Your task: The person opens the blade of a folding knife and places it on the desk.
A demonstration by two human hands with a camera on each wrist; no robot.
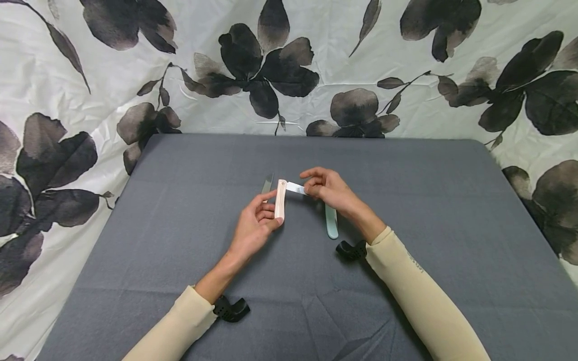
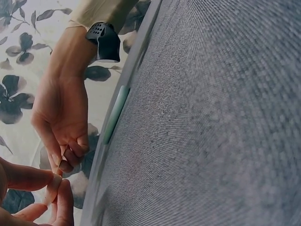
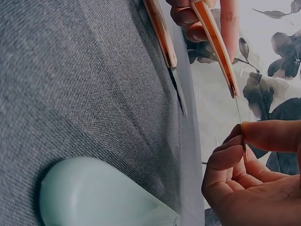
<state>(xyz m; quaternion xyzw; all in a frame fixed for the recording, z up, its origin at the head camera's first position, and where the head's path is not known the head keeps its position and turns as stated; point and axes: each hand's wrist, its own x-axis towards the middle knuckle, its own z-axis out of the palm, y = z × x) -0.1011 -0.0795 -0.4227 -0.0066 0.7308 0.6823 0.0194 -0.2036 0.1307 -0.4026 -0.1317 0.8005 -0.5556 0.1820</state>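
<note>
My left hand [image 1: 254, 226] grips the pale pink handle of a folding knife [image 1: 280, 203] between thumb and fingers, above the table. The knife's blade [image 1: 295, 188] sticks out sideways from the handle's top. My right hand [image 1: 333, 191] pinches that blade near its tip between thumb and index finger. In the right wrist view, the handle's open slot faces the camera and the thin blade [image 3: 239, 110] runs into my right fingers. A second folding knife [image 3: 162, 40] lies on the table with its blade out, partly hidden behind my left hand in the head view.
A mint green handle [image 1: 331, 222] lies on the table beside my right wrist, its far end hidden under the hand. Grey cloth [image 1: 180, 240] covers the table, with creases near the front. Behind hangs a white floral sheet [image 1: 189, 30].
</note>
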